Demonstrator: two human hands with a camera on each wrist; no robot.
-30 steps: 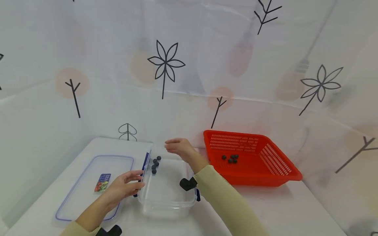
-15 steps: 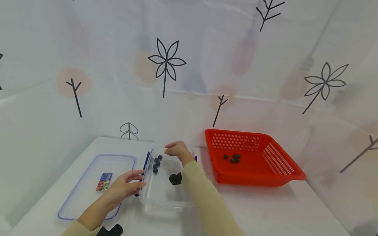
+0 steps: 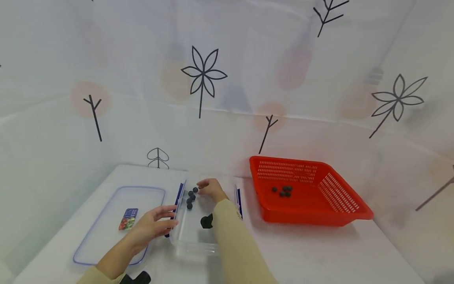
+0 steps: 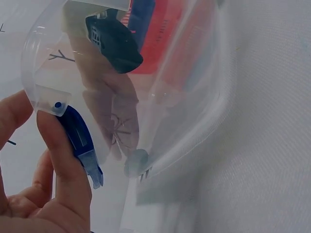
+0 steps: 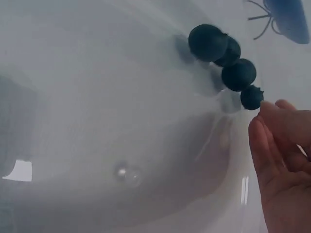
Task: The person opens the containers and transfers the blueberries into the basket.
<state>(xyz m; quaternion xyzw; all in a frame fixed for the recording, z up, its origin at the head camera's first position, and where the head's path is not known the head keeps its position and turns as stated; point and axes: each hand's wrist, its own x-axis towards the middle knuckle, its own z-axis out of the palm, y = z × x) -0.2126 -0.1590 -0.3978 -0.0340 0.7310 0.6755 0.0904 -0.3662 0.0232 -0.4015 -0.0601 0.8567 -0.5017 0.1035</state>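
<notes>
A clear plastic container (image 3: 198, 247) with blue clips stands mid-table, a row of dark blueberries (image 3: 190, 193) along its left inner side. My left hand (image 3: 150, 228) holds the left rim; in the left wrist view its thumb and finger lie either side of the edge beside a blue clip (image 4: 77, 136). Inside the container, my right hand (image 3: 213, 189) reaches to the far end of the row. Its bent fingertips (image 5: 264, 109) are right at the endmost blueberry (image 5: 251, 98), thumb and forefinger close together; the berry sits just beyond them, not enclosed.
A red perforated basket (image 3: 301, 216) with several blueberries (image 3: 285, 189) stands at right. A clear lid (image 3: 95, 236) with a blue edge and a printed label (image 3: 128, 219) lies at left. Behind the white table (image 3: 301, 252) hangs a patterned sheet (image 3: 234, 138).
My right hand has come down from above the container to the far blueberry in the row. The left hand stays on the rim, and the head view has turned slightly left.
</notes>
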